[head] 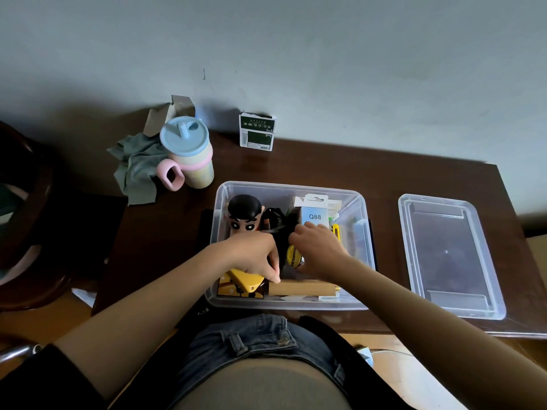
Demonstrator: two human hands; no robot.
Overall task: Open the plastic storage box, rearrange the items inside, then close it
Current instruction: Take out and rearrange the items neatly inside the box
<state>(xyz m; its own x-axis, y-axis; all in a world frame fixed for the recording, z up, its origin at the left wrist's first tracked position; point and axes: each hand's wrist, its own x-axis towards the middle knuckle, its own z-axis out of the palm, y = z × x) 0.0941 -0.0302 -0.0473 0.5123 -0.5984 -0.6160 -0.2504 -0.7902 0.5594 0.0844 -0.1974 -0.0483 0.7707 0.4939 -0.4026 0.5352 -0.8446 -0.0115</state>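
Note:
The clear plastic storage box (pixel 220 202) stands open in front of me on the brown table. Its clear lid (pixel 450 255) lies flat on the table to the right. Both hands are inside the box. My left hand (pixel 254 253) presses down on a yellow object (pixel 247 281) at the front left, fingers curled on it. My right hand (pixel 318 250) is closed around a small round yellow tin (pixel 293 255) in the middle. A cartoon figure with black hair (pixel 244 213), a white Q88 carton (pixel 314 216), black cables and a brown flat box (pixel 299 288) also lie inside.
A pastel sippy cup with a blue lid (pixel 188 152) and a grey cloth (pixel 134 167) sit at the back left. A green and white carton (pixel 257 131) stands against the wall. A dark wooden chair (pixel 26 220) is at the left.

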